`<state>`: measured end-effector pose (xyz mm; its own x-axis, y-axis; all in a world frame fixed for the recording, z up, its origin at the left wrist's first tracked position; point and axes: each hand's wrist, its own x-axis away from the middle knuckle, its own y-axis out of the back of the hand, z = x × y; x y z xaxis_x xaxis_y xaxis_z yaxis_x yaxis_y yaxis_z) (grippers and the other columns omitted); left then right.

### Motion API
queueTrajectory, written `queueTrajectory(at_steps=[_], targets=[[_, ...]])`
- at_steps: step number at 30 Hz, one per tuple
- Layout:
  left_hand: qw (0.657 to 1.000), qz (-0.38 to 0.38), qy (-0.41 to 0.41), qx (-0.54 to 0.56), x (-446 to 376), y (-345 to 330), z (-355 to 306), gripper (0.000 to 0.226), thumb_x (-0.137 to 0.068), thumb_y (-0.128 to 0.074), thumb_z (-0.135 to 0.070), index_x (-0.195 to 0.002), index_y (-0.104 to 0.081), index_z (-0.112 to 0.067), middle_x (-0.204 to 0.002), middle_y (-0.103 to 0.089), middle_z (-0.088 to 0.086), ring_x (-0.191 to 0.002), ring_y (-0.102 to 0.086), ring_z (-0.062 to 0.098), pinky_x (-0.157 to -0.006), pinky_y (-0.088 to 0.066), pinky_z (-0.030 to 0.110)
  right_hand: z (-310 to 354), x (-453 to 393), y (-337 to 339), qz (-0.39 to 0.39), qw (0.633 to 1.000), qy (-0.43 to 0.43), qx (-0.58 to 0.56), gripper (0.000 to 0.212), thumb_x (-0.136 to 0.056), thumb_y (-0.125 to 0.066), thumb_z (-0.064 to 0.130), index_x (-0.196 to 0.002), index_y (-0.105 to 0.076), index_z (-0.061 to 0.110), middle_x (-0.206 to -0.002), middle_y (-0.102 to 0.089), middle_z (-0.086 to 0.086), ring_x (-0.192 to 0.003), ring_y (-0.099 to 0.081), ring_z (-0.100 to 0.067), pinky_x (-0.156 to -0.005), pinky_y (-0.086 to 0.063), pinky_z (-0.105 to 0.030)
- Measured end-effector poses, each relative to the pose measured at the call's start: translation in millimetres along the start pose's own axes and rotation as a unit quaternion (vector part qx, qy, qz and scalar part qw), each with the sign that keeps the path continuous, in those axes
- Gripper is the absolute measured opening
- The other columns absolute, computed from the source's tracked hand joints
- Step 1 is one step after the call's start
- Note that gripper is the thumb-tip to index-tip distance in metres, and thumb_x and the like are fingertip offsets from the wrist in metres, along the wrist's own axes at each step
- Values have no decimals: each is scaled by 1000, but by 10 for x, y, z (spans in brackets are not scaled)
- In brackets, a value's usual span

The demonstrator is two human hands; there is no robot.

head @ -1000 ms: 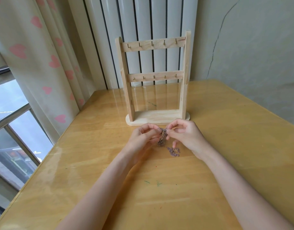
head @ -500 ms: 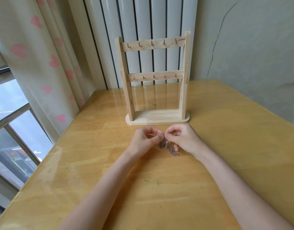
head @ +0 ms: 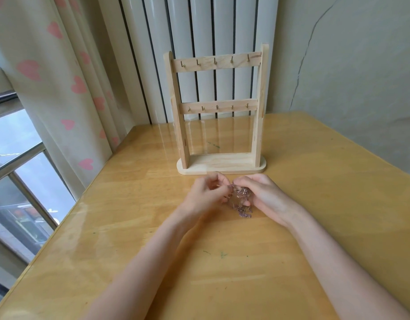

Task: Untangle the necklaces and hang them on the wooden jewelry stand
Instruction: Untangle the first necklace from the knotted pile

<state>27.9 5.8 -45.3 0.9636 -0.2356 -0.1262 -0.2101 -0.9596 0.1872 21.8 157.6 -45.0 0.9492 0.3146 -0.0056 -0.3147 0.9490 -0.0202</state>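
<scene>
Left hand (head: pixel 207 195) and right hand (head: pixel 260 196) each pinch the tangled necklaces (head: pixel 241 200), a clump between them trailing onto the worktop (head: pixel 130 227). Judged light, limp, snag-prone: take single strands, not the knot. Beyond the hands, wooden jewelry stand (head: pixel 219 112), hooks bare.

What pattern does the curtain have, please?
Pink hearts on the cream curtain, clearest in the head view.

Glossy wood table (head: pixel 315 204), metal necklaces (head: pixel 242 202)
</scene>
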Motion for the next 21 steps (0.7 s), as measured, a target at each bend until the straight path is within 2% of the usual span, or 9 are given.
queueTrajectory(at_steps=[2,4,8,11,14,19,21], targets=[[995,21,22,94,15,44,-17,23,-88,-53,1,-71,-54,-15,-64,-58,-7,-61,-55,6,-64,-47,18,14,19,27,34,999,10,-41,20,-89,-54,9,-70,-59,8,-62,-51,1,-61,-46,-13,-50,-32,-22],[988,32,25,149,21,58,-18,23,-89,-51,1,-72,-53,-14,-67,-59,-5,-63,-56,6,-65,-47,18,18,39,40,60,997,9,-47,20,-89,-54,6,-70,-59,6,-61,-55,2,-59,-48,-10,-51,-35,-22],[980,27,49,190,9,28,-3,21,-90,-49,1,-75,-51,-13,-69,-58,1,-57,-54,11,-62,-47,21,16,48,23,40,999,-6,-10,22,-87,-57,3,-66,-58,7,-59,-60,3,-60,-50,-12,-54,-40,-22],[984,21,66,163,3,-5,18,16,-91,-50,-3,-77,-53,-12,-65,-51,1,-54,-47,10,-58,-46,20,-6,25,22,-13,999,9,-31,21,-88,-55,2,-68,-59,7,-61,-60,1,-63,-53,-14,-57,-41,-23],[993,32,45,104,8,-45,-4,15,-90,-52,-3,-79,-54,-12,-64,-50,-1,-53,-46,9,-57,-44,20,1,9,19,-40,995,17,-93,21,-88,-53,0,-68,-58,7,-65,-59,-4,-62,-53,-13,-53,-39,-22],[996,-26,-22,-87,-23,-74,49,18,-85,-59,-1,-76,-55,-16,-71,-57,2,-65,-55,16,-68,-54,40,-26,6,2,-42,996,-6,-73,19,-86,-54,-1,-68,-57,5,-66,-57,-7,-55,-46,-13,-43,-32,-19],[996,-45,-18,-73,-14,-53,57,17,-86,-58,-2,-75,-56,-15,-72,-58,4,-61,-55,12,-68,-53,37,-15,17,1,-33,997,-14,-64,16,-86,-55,-2,-71,-56,5,-66,-57,-6,-54,-45,-13,-42,-30,-18]])
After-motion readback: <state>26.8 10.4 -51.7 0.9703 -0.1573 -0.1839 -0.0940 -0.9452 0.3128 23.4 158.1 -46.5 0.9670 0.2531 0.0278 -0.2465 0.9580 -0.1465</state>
